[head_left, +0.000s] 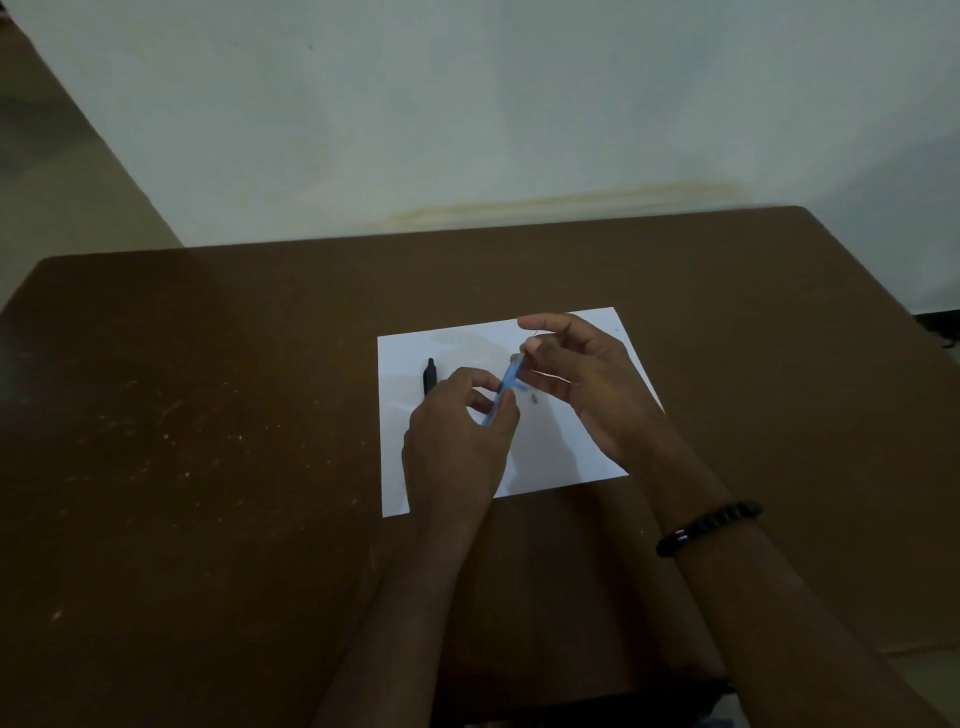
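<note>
A white sheet of paper lies on the brown table. Above it, my left hand pinches the lower end of a slim blue pen barrel, which tilts up to the right. My right hand holds its upper end between thumb and fingers, with a thin wire-like piece just visible at the fingertips. A black pen part lies on the paper left of my hands. A small grey piece rests on the paper between my hands.
A pale wall rises behind the table's far edge. The floor shows at the left. A black bead bracelet circles my right wrist.
</note>
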